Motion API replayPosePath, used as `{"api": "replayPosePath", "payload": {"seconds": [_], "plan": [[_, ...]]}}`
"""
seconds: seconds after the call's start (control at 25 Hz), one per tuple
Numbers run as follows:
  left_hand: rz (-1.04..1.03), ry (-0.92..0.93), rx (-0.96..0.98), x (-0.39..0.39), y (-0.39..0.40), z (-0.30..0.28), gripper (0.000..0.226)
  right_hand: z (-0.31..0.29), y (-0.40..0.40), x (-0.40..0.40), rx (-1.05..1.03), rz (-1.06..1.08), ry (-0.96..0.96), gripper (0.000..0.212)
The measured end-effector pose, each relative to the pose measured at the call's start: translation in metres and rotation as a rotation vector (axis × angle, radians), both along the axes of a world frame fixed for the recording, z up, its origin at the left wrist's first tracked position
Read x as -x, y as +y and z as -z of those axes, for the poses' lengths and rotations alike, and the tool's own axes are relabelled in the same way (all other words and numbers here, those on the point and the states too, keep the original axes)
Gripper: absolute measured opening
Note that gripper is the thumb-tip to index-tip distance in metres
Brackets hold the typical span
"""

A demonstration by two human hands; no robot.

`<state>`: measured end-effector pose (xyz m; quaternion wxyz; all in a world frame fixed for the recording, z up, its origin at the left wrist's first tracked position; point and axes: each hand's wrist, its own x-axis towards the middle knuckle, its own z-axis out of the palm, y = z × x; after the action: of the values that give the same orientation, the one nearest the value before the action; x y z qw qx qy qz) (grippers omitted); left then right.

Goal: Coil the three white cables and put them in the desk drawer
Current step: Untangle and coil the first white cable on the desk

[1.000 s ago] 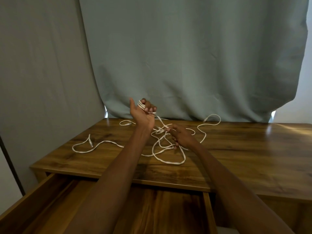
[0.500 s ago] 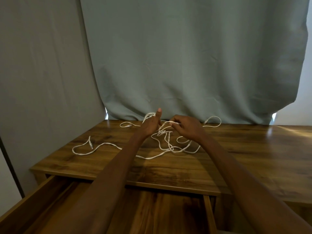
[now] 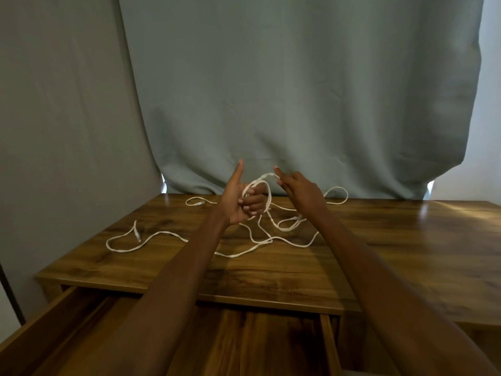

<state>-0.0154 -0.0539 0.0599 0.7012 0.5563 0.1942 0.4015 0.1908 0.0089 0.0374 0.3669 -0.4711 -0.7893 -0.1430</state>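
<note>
Left hand (image 3: 238, 206) grips a small coil (image 3: 257, 195) of white cable, thumb up; right hand (image 3: 299, 189) pinches the next loop at its top.

Nearest, the drawer (image 3: 326, 346) stands open, with no cable visible in it. Beyond, the loose cables (image 3: 254, 240) sprawl from the tabletop's (image 3: 406, 253) left edge toward its far edge, tangled mid-desk. Judging by this, the first coil is only begun; the coiling and all stowing remain.

Bare forearms, apparently sleeveless; unadorned hands (image 3: 238, 204)
</note>
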Motion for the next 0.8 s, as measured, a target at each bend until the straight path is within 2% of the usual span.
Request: {"api": "replayPosePath", "payload": {"seconds": [0.08,0.16,0.32,0.48,0.52,0.6,0.72,0.8], "plan": [[-0.003,-0.208,0.019,-0.003,-0.001,0.002,0.073,0.008,0.006,0.001,0.093,-0.001,0.052,0.047],[-0.051,-0.339,0.003,-0.006,0.000,0.003,0.072,0.018,0.009,0.004,0.195,-0.065,0.096,0.048],[-0.153,-0.628,-0.036,-0.012,0.006,-0.003,0.067,0.034,0.001,0.017,0.219,-0.179,0.226,0.042],[-0.511,-0.803,-0.034,-0.007,0.021,-0.006,0.065,0.042,-0.009,0.033,0.300,-0.230,0.334,0.027],[-0.619,-0.798,-0.033,-0.004,0.026,-0.005,0.064,0.044,-0.012,0.036,0.340,-0.283,0.416,0.024],[-0.835,-0.673,-0.042,0.005,0.039,0.000,0.061,0.046,-0.018,0.041,0.406,-0.396,0.512,0.024],[-1.097,-0.287,-0.167,0.015,0.052,0.006,0.054,0.046,-0.028,0.045,0.384,-0.453,0.388,0.029],[-1.194,-0.002,-0.292,0.015,0.055,0.007,0.050,0.039,-0.030,0.048,0.318,-0.466,0.259,0.027]]}}
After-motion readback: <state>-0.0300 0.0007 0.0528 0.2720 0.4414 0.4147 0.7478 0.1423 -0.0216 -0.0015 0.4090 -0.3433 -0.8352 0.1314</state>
